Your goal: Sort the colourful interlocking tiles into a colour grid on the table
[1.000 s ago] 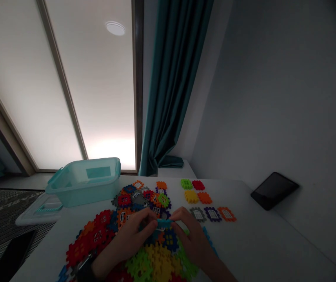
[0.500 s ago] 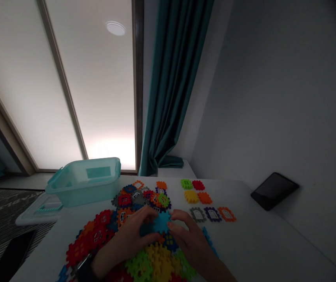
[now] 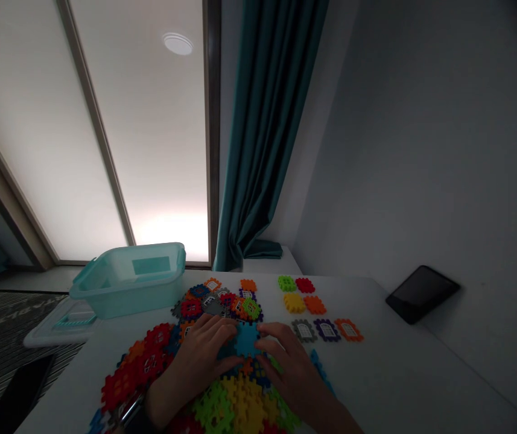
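Observation:
Between my two hands is a light blue notched building tile, held above the loose tiles. My left hand, with a dark watch on its wrist, grips it from the left with thumb and fingers. From the right, my right hand pinches the tile's edge between fingers and thumb. Right below lie yellow tiles and green tiles, piled close to my wrists. Red tiles spread out to the left of my left hand. The left part of the blue tile is hidden by my fingers.
A teal plastic box stands at the back left, beside its lid. Mixed tiles lie heaped behind my hands. To the right are a yellow tile, a red tile and window tiles. A black tablet rests by the wall.
The blue tile has shifted slightly left and up, turning flatter toward the camera. My left hand has rolled over so more of its back shows; both hands keep hold.

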A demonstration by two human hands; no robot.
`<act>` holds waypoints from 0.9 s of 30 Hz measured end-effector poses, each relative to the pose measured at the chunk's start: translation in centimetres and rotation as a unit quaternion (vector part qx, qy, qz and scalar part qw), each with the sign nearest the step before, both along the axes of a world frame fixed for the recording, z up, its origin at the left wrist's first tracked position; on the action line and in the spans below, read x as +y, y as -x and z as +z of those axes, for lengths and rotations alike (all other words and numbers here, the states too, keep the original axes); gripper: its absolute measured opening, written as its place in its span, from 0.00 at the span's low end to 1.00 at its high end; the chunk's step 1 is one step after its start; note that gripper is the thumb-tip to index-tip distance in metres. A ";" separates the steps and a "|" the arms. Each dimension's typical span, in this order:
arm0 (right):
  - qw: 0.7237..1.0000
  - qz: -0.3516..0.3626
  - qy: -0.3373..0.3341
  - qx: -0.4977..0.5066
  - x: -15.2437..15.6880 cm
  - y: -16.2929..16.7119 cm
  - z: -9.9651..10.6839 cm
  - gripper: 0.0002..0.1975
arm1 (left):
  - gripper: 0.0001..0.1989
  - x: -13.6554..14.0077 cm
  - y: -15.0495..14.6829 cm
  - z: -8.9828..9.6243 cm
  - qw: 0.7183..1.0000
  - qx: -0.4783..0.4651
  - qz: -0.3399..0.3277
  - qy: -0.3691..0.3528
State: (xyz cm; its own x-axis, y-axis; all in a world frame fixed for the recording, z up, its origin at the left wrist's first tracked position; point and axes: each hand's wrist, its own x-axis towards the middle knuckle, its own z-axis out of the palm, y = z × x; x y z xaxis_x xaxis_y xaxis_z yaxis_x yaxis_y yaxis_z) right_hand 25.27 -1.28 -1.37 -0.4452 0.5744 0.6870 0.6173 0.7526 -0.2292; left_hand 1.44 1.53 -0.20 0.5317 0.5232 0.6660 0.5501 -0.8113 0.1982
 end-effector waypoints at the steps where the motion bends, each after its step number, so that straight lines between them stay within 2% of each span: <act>1: 1.000 -0.001 0.001 -0.004 0.0 0.0 0.1 0.07 | 0.14 0.0 0.0 0.0 1.000 0.004 0.002 -0.004; 10: 0.999 -0.023 0.002 -0.035 -0.3 0.1 0.8 0.12 | 0.17 -0.1 -0.5 0.3 1.000 -0.013 0.003 -0.015; 18: 0.997 -0.057 0.004 -0.054 -0.2 -0.3 1.0 0.11 | 0.15 -0.3 -1.7 0.2 1.000 -0.004 0.017 0.004; 27: 0.993 -0.037 0.090 -0.070 0.0 -2.1 1.9 0.18 | 0.21 -0.3 -3.0 -0.2 0.997 0.042 0.046 0.038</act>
State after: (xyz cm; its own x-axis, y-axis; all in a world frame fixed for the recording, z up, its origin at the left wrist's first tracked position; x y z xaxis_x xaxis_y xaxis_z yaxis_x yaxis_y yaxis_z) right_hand 27.32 -1.27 0.49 -0.4816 0.7167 0.5045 0.7049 0.6588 -0.2630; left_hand 4.49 1.25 -0.43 0.5315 0.6196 0.5776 0.6390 -0.7409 0.2068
